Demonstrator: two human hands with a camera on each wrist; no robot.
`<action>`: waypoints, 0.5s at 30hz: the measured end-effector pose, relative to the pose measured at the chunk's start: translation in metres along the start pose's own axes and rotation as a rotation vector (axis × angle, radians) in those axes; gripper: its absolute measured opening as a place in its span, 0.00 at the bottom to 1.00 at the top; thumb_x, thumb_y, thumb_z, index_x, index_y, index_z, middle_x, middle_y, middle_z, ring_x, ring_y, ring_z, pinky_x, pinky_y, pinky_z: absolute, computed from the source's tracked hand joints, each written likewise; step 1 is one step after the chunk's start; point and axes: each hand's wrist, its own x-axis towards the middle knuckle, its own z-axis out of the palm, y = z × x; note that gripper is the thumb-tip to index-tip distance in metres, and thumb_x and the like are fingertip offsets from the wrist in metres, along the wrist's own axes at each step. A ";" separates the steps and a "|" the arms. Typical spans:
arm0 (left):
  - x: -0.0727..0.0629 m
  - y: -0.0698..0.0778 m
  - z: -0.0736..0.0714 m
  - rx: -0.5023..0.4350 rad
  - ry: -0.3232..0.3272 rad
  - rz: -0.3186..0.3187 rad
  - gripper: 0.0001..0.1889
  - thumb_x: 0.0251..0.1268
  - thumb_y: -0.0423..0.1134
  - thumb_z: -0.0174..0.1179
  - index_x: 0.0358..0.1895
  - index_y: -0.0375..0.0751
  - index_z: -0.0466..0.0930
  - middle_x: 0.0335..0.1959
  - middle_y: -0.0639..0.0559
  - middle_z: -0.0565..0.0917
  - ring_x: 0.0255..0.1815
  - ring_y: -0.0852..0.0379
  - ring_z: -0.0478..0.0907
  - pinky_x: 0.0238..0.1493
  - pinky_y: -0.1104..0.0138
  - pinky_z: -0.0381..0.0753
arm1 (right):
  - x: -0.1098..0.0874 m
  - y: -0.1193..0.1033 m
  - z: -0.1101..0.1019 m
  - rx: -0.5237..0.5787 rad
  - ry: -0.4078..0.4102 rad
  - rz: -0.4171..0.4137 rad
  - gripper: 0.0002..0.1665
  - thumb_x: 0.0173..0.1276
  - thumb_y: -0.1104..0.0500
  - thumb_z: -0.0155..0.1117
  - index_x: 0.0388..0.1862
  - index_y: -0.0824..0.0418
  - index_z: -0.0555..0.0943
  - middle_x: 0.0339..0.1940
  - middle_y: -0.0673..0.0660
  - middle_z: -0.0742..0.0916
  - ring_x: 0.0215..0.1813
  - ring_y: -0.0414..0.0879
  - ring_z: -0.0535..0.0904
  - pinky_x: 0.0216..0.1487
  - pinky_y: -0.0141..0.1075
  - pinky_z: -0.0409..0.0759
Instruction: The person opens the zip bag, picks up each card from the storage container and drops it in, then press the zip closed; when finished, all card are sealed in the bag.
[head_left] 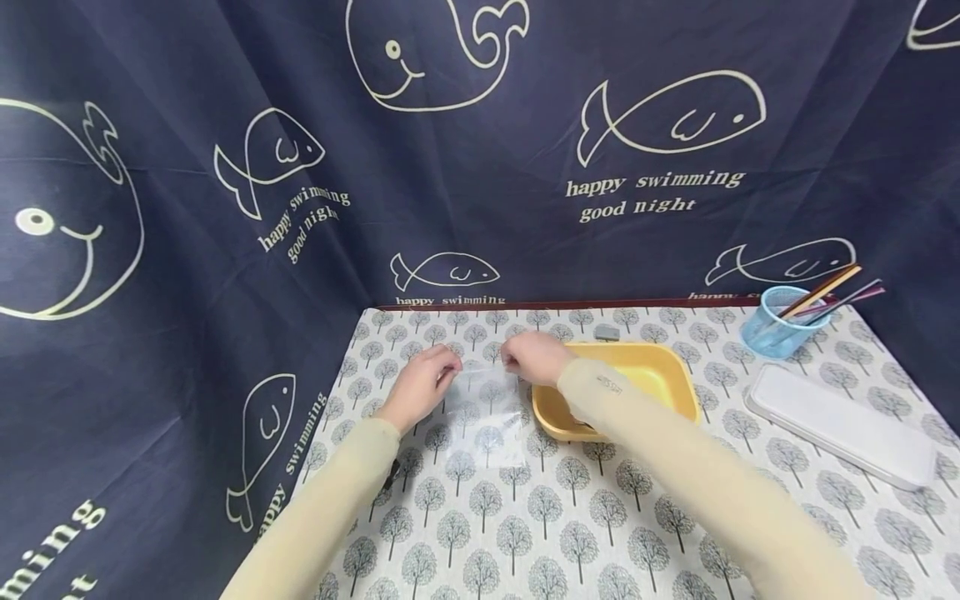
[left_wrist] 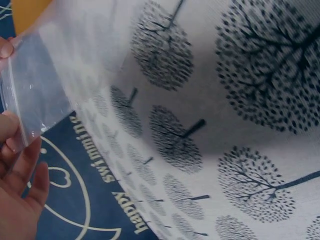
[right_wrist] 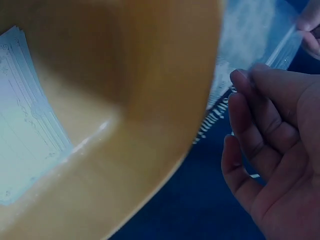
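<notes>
- The left hand pinches the far left corner of a clear plastic zip bag; in the left wrist view the fingers curl round the bag's sealed edge.
- The right hand pinches the far right corner of the same bag, so both hands hold its top edge between them; the right wrist view shows the fingertips at the bag's strip.
- The bag lies flat on the worktop, near the middle of the far edge, its lower part spread toward the person over the tree-patterned cloth.
- Just right of the bag stands a yellow tray, touching or almost touching the bag's right side; the right forearm crosses its near left corner.
- Inside the tray the right wrist view shows a stack of pale printed cards.
- Toward the far right corner stands a blue mesh cup holding chopsticks.
- A long white lidded case lies along the right edge.
- A small grey object sits behind the tray, by the far edge.
- Dark blue fabric with whale drawings hangs behind and to the left.
</notes>
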 end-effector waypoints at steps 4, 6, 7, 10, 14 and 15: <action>-0.001 0.009 -0.006 0.055 0.087 0.056 0.02 0.70 0.32 0.68 0.41 0.44 0.85 0.43 0.54 0.82 0.49 0.52 0.78 0.60 0.56 0.76 | -0.010 -0.003 -0.010 0.055 0.017 -0.004 0.07 0.69 0.62 0.73 0.30 0.56 0.85 0.30 0.48 0.87 0.31 0.41 0.80 0.41 0.37 0.82; -0.002 0.014 -0.008 0.085 0.133 0.068 0.03 0.69 0.32 0.69 0.41 0.43 0.86 0.41 0.53 0.81 0.48 0.51 0.78 0.58 0.55 0.77 | -0.015 -0.005 -0.013 0.080 0.032 0.002 0.06 0.70 0.62 0.72 0.32 0.57 0.85 0.32 0.49 0.87 0.32 0.40 0.80 0.42 0.36 0.83; -0.003 0.017 -0.009 0.097 0.153 0.062 0.03 0.68 0.32 0.69 0.41 0.43 0.86 0.40 0.53 0.81 0.45 0.51 0.78 0.56 0.55 0.77 | -0.018 -0.006 -0.014 0.087 0.046 0.006 0.05 0.70 0.62 0.72 0.33 0.57 0.86 0.33 0.49 0.88 0.33 0.40 0.80 0.43 0.36 0.83; -0.004 0.026 -0.011 0.094 0.197 0.014 0.03 0.69 0.31 0.67 0.40 0.43 0.87 0.36 0.54 0.84 0.37 0.54 0.80 0.47 0.56 0.80 | -0.028 -0.011 -0.015 0.118 0.100 0.020 0.02 0.72 0.61 0.70 0.38 0.58 0.87 0.35 0.49 0.88 0.35 0.40 0.81 0.44 0.36 0.83; -0.004 0.041 -0.015 0.019 0.233 -0.080 0.03 0.71 0.33 0.63 0.39 0.44 0.86 0.30 0.56 0.86 0.26 0.59 0.79 0.33 0.61 0.80 | -0.043 -0.018 -0.014 0.121 0.226 -0.004 0.04 0.72 0.60 0.67 0.36 0.56 0.86 0.31 0.46 0.87 0.33 0.39 0.80 0.42 0.38 0.82; -0.004 0.045 -0.016 -0.010 0.240 -0.103 0.04 0.72 0.34 0.62 0.39 0.44 0.85 0.28 0.57 0.86 0.24 0.61 0.78 0.30 0.62 0.79 | -0.046 -0.020 -0.013 0.114 0.262 -0.015 0.04 0.71 0.60 0.67 0.34 0.55 0.86 0.30 0.45 0.86 0.32 0.39 0.79 0.40 0.38 0.82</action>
